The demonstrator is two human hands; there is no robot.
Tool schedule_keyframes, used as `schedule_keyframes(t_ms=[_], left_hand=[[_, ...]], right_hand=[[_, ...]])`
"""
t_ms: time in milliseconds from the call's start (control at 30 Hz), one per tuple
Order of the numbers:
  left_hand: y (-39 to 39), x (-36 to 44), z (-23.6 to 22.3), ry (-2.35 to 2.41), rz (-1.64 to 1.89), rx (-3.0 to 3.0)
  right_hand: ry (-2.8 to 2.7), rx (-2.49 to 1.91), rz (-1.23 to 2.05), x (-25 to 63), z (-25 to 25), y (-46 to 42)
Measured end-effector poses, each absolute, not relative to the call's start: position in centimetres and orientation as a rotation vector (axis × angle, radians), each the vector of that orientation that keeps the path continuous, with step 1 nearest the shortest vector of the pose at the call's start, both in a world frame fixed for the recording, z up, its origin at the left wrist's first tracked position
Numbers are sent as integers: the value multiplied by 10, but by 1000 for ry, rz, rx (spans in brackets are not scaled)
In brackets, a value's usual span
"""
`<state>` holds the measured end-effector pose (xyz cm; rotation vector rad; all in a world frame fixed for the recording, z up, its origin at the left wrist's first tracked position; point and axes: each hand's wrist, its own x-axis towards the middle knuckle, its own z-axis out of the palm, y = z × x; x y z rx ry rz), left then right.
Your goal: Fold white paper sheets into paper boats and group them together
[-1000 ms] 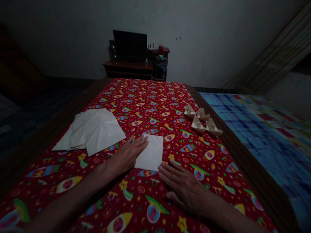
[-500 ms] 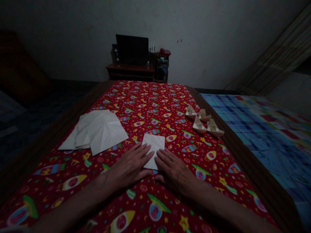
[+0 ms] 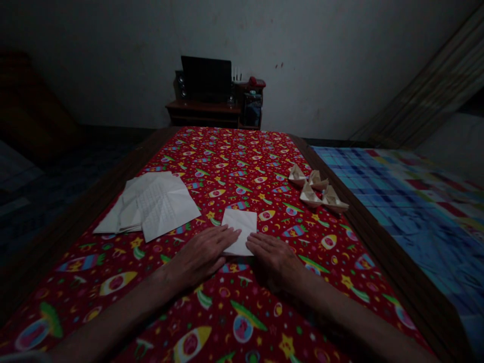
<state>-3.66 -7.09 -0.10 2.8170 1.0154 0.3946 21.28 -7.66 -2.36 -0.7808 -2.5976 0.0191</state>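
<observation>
A small folded square of white paper [image 3: 242, 222] lies in front of me on a red cloth printed with rockets and stars. My left hand [image 3: 202, 252] is on its near left corner, fingers over the top and thumb at the near edge. At the near right corner, my right hand [image 3: 278, 259] has its fingers bent together on the paper; its thumb is hidden. The near edge of the paper looks slightly raised between the hands.
Left of my hands is a loose stack of creased paper sheets [image 3: 162, 201]. Several folded paper boats [image 3: 310, 195] stand at the right edge of the cloth [image 3: 234, 151]. Beyond are a desk [image 3: 204, 108] with a dark monitor [image 3: 206, 78] and, on the right, blue plaid bedding [image 3: 381, 201].
My right hand has come from beside the paper onto its near right corner. My left hand has slid down from its left side to the near left corner. The near edge has lifted a little.
</observation>
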Motion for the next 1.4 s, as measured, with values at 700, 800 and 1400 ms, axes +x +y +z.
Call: schedule_keyframes(t_ms=[700,800,1400], left_hand=[[-50,-18,-1,1729,602,2273],[-48,-14,-1,1799,551,2393],[-53,-4,-14,1248,539,2846]], right_hand=[[-2136,-1431,437,197,-8,-42],[-2170,-1458,332,195,-9,-42],[-2217,-1544,327,193,-7,-36]])
